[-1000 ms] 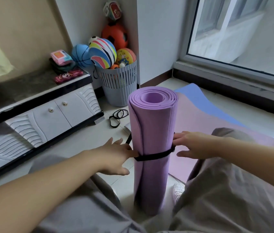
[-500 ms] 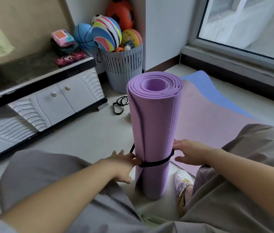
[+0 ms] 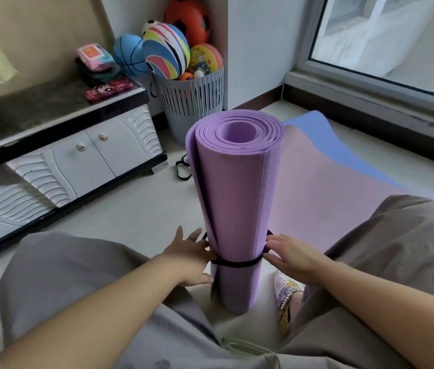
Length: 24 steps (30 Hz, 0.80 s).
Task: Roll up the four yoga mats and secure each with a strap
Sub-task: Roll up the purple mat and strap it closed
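A purple yoga mat (image 3: 237,198), rolled up, stands on end on the floor between my knees. A black strap (image 3: 237,263) circles its lower part. My left hand (image 3: 189,259) presses against the strap on the roll's left side, fingers spread and straight. On the right side my right hand (image 3: 290,257) touches the strap with straight fingers. A pink mat (image 3: 325,198) lies flat behind the roll, on top of a blue mat (image 3: 343,147). More black straps (image 3: 182,169) lie on the floor behind the roll to its left.
A grey slatted basket (image 3: 194,102) full of balls stands in the corner. A low white cabinet (image 3: 88,158) with a dark top runs along the left. A window sill (image 3: 370,102) borders the right. My grey-trousered knees flank the roll, and my slippered foot (image 3: 288,291) is beside its base.
Both hands have slid the strap down the roll, from its middle to its lower part. The view has tilted, so the roll's open top shows more.
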Tool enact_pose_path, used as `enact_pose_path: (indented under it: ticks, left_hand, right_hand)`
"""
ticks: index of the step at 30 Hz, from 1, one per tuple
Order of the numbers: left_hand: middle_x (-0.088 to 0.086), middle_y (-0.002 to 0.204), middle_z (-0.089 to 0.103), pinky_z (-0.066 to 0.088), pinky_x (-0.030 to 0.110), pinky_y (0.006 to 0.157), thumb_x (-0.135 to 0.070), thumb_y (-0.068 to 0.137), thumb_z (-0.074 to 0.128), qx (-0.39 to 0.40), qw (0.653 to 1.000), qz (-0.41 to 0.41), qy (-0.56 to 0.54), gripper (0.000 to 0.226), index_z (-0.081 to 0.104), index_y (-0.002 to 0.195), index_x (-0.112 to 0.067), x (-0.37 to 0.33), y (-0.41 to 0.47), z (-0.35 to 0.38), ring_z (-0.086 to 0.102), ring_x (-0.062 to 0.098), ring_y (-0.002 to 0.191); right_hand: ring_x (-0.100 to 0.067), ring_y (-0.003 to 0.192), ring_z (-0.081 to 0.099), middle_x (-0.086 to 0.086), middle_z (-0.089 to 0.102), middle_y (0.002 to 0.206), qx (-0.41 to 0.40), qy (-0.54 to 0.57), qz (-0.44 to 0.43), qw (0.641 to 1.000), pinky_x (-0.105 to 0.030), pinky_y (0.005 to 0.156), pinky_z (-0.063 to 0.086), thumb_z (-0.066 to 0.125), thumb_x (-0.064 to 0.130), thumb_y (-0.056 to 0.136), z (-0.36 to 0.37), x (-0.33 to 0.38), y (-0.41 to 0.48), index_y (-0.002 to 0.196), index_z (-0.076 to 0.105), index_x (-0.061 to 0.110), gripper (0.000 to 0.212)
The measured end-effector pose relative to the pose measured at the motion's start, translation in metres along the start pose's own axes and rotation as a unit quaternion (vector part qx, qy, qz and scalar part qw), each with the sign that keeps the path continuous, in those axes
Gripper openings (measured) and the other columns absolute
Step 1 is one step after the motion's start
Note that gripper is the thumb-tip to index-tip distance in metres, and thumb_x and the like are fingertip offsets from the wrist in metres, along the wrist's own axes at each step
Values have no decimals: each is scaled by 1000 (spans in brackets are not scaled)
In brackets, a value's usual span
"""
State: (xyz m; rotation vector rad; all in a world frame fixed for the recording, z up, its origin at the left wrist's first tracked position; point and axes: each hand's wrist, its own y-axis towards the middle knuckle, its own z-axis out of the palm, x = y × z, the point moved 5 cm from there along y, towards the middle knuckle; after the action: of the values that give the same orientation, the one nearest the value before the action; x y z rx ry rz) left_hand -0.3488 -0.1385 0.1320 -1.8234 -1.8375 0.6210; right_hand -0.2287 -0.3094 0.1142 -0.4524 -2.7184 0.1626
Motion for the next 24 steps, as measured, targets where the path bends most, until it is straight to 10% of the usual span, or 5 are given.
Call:
enact_pose_path:
  ticks: [8,17,24]
  left_hand:
    - [-11,153,32,-11,61,112,-38,104,24,-80,995,-35,41,41,46,138,-35,6,-4,-35,5,22,148]
    - [-6,153,31,-6,80,95,-21,100,35,-110,977,-151,102,58,13,153,-29,30,26,-63,0,46,144]
    - [-3,159,19,-4,71,107,-39,103,27,-37,986,-155,53,47,23,150,-33,26,32,-38,-4,37,146]
  right_hand:
    - [-23,78,62,4,67,79,-83,-31,-45,995,-32,61,55,45,47,91,-21,-2,11,81,71,21,38]
    - [-25,85,62,12,68,78,-111,-136,-12,984,-33,80,51,31,47,88,-66,-11,50,77,73,25,48]
    - [-22,131,29,2,43,135,-11,-126,27,992,-31,107,27,49,34,97,-54,-12,55,120,63,27,28]
